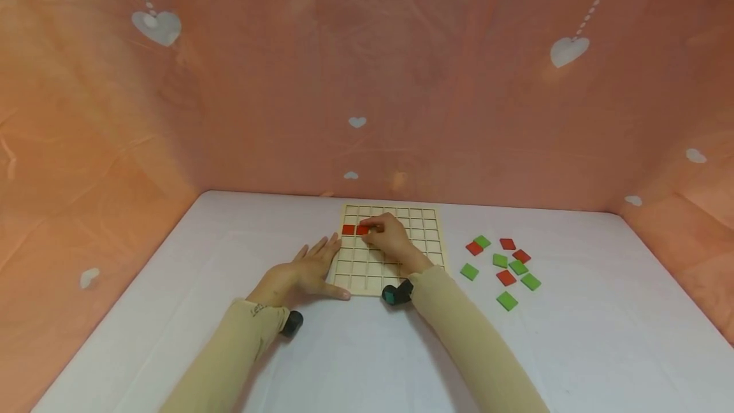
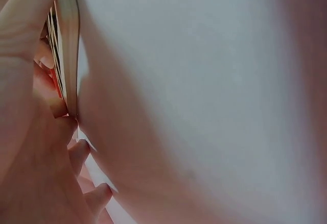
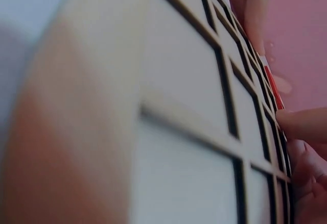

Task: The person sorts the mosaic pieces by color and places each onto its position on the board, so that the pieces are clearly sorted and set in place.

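Note:
A pale wooden grid board (image 1: 358,268) lies flat on the white table. In its left column, third row from the back, sits a red square tile (image 1: 348,230). My right hand (image 1: 392,238) reaches over the board, index finger and thumb pinching another red tile (image 1: 362,230) at the neighbouring square to the right. The right wrist view shows a thin red edge (image 3: 274,88) near the thumb. My left hand (image 1: 312,269) lies spread beside the board, fingertips against its left edge and thumb by the front corner. In the left wrist view the board's side (image 2: 69,55) meets the fingers.
Right of the board several loose tiles lie scattered, among them a green tile (image 1: 507,301) nearest the front and a red tile (image 1: 507,244) at the back. One red tile (image 1: 473,248) touches a green one. A pink curtain (image 1: 367,81) with white hearts hangs behind the table (image 1: 573,336).

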A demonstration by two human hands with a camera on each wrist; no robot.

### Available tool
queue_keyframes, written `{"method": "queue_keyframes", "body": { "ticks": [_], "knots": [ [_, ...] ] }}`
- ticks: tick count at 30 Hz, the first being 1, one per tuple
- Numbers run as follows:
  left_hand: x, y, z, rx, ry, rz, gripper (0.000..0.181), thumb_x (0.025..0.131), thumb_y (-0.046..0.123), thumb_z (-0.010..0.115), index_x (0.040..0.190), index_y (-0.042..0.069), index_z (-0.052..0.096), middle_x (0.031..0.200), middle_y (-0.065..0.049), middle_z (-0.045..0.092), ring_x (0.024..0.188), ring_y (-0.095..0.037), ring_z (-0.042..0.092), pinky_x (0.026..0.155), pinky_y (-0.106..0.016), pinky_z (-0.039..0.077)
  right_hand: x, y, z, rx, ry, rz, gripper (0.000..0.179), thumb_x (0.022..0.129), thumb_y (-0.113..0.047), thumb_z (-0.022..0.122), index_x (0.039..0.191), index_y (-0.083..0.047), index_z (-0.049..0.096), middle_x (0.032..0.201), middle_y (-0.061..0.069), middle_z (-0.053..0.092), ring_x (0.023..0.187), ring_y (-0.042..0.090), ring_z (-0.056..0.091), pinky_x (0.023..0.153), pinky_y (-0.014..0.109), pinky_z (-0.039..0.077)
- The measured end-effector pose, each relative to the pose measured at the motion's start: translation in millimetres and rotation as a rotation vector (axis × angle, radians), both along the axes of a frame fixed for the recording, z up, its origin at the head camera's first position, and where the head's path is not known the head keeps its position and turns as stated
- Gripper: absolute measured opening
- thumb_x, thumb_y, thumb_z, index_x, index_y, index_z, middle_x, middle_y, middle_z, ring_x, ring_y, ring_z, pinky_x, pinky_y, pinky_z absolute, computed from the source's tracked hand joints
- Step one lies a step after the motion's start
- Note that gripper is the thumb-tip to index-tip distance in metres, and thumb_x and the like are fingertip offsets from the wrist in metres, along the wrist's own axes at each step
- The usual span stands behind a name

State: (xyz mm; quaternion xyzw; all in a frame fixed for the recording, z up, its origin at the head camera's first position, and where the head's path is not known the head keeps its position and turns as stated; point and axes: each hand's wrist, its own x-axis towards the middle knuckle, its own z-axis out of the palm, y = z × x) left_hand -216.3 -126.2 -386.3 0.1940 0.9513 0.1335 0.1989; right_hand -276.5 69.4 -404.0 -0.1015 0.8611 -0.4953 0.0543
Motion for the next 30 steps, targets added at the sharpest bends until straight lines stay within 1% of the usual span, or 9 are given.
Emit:
{"method": "queue_keyframes", "body": {
  "ticks": [3,7,10,11,13,18,20,26,30],
  "knots": [
    [0.1,0.5,1.1,0.006,-0.003,-0.001,0.113,0.079,0.059,0.068,0.153,0.002,0.004,0.162,-0.013,-0.003,0.149,-0.031,0.000,0.120,-0.053,0.003,-1.4,4.4,-2.9,-0.039,-0.023,0.010,0.033,0.086,-0.008,0.069,0.119,-0.009,0.068,0.111,0.010,0.058,0.095,0.020,0.057,0.083,0.029,0.048],
    [0.5,0.8,1.8,0.010,-0.007,-0.006,0.112,0.080,0.057,0.069,0.153,0.001,0.004,0.162,-0.013,-0.004,0.149,-0.032,-0.001,0.119,-0.054,0.002,-3.0,7.9,-4.7,-0.076,-0.044,0.025,0.035,0.085,-0.007,0.070,0.120,-0.008,0.067,0.100,0.008,0.061,0.088,0.016,0.057,0.078,0.024,0.047],
    [0.1,0.7,0.5,-0.003,-0.011,-0.003,0.113,0.080,0.058,0.068,0.154,0.002,0.003,0.162,-0.012,-0.005,0.149,-0.030,-0.003,0.120,-0.053,0.001,-3.3,8.3,-5.0,-0.081,-0.034,0.041,0.035,0.084,-0.006,0.069,0.120,-0.006,0.066,0.096,0.008,0.061,0.085,0.015,0.056,0.075,0.022,0.046],
    [0.3,0.7,0.6,-0.004,-0.010,-0.003,0.113,0.080,0.058,0.068,0.154,0.002,0.004,0.162,-0.012,-0.005,0.149,-0.031,-0.002,0.120,-0.052,0.001,-3.3,8.3,-5.0,-0.084,-0.032,0.047,0.036,0.084,-0.005,0.069,0.120,-0.006,0.066,0.096,0.009,0.062,0.085,0.015,0.057,0.075,0.022,0.046],
    [-1.3,0.1,-2.6,-0.006,-0.004,0.002,0.113,0.079,0.059,0.068,0.154,0.003,0.004,0.162,-0.011,-0.005,0.149,-0.030,-0.003,0.120,-0.051,0.001,-3.0,8.6,-5.4,-0.091,-0.031,0.050,0.036,0.085,-0.005,0.069,0.121,-0.006,0.066,0.099,0.009,0.061,0.085,0.015,0.057,0.076,0.023,0.047],
    [-1.0,-0.5,-0.5,0.012,-0.002,0.006,0.113,0.079,0.058,0.069,0.153,0.001,0.006,0.162,-0.014,-0.002,0.149,-0.032,0.000,0.119,-0.054,0.003,-2.7,9.9,-7.6,-0.128,-0.033,0.053,0.040,0.085,-0.006,0.069,0.125,-0.008,0.063,0.112,0.011,0.059,0.090,0.016,0.058,0.080,0.027,0.050],
    [0.1,0.1,2.9,0.009,-0.009,0.006,0.113,0.079,0.057,0.069,0.153,0.001,0.006,0.162,-0.015,-0.002,0.149,-0.033,0.001,0.119,-0.054,0.004,-2.6,10.6,-8.3,-0.161,-0.038,0.054,0.043,0.084,-0.005,0.069,0.126,-0.008,0.062,0.115,0.011,0.059,0.093,0.017,0.058,0.082,0.028,0.050],
    [-0.1,0.1,3.6,0.009,-0.013,-0.003,0.113,0.079,0.056,0.070,0.153,0.000,0.005,0.162,-0.015,-0.002,0.149,-0.033,0.000,0.119,-0.055,0.003,-0.6,14.2,-6.2,-0.260,-0.073,0.070,0.043,0.090,-0.008,0.062,0.132,-0.006,0.056,0.120,0.013,0.058,0.097,0.018,0.057,0.084,0.028,0.051],
    [1.2,-0.3,3.2,0.015,-0.012,0.000,0.113,0.079,0.056,0.070,0.153,0.000,0.006,0.162,-0.014,-0.002,0.149,-0.033,0.000,0.119,-0.054,0.003,3.1,18.6,-2.2,-0.245,-0.079,0.097,0.045,0.093,-0.014,0.062,0.136,-0.009,0.052,0.122,0.011,0.059,0.098,0.018,0.058,0.082,0.028,0.052]
  ]
}}
